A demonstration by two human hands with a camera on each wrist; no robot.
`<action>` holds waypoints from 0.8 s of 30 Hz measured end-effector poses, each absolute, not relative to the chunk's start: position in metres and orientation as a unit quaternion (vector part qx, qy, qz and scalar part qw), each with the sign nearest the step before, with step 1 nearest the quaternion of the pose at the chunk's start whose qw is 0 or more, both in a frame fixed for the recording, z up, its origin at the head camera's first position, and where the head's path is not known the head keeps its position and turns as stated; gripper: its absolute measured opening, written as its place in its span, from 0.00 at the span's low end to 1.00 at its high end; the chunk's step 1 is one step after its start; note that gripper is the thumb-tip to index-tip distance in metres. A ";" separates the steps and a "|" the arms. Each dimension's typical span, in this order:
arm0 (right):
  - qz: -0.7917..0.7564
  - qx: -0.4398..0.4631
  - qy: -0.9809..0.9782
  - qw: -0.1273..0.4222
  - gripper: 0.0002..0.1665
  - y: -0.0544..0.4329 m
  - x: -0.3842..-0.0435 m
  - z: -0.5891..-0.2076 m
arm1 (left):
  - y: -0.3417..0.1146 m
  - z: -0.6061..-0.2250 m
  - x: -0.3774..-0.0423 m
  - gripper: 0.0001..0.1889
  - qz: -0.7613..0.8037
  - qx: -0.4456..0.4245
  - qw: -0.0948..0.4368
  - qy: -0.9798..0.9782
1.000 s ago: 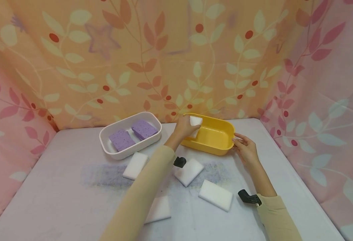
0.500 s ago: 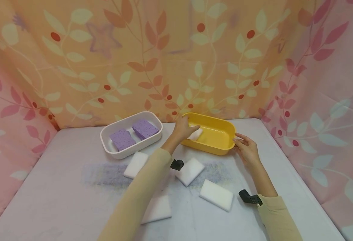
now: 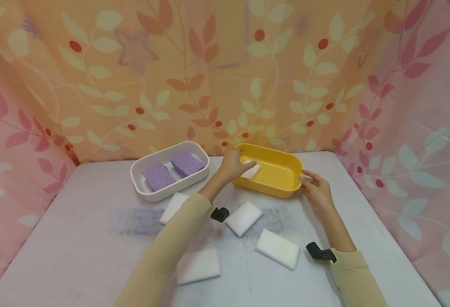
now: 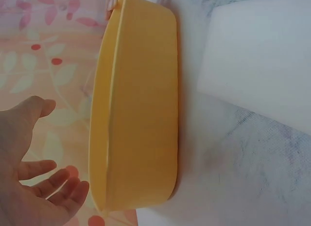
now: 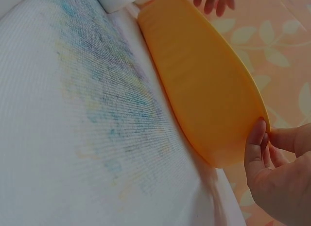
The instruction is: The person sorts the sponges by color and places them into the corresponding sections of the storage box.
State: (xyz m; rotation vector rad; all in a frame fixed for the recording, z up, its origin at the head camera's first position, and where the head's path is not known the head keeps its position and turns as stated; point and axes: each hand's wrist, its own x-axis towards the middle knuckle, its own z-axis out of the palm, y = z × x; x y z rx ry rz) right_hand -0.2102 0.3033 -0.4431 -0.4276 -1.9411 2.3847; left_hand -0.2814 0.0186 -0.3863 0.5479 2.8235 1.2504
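Observation:
My left hand is over the left end of a yellow plastic tub, with nothing in its grasp. In the left wrist view its fingers and thumb are spread apart beside the rim. A white sponge lies inside the tub at that end, partly hidden by the hand. At the opposite end my right hand pinches the tub's rim between thumb and fingers, as the right wrist view also shows.
Several white sponges lie on the table in front, among them one near the tub and another further right. A white tub at left holds two purple sponges. A floral curtain hangs behind.
My left hand has let go of the white sponge, which went from its grip down into the yellow tub. The right hand keeps its hold on the rim.

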 end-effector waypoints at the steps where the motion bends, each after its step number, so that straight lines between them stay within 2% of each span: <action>1: 0.768 -0.139 -0.625 0.018 0.32 0.303 -0.210 -0.443 | 0.018 -0.385 -0.280 0.37 0.397 0.177 0.003 0.901; 14: 0.767 -0.133 -0.627 0.024 0.31 0.303 -0.209 -0.444 | 0.006 -0.380 -0.259 0.34 0.391 0.227 -0.021 0.892; 24: 0.768 -0.134 -0.626 0.024 0.33 0.303 -0.208 -0.444 | -0.008 -0.377 -0.228 0.35 0.395 0.230 0.010 0.889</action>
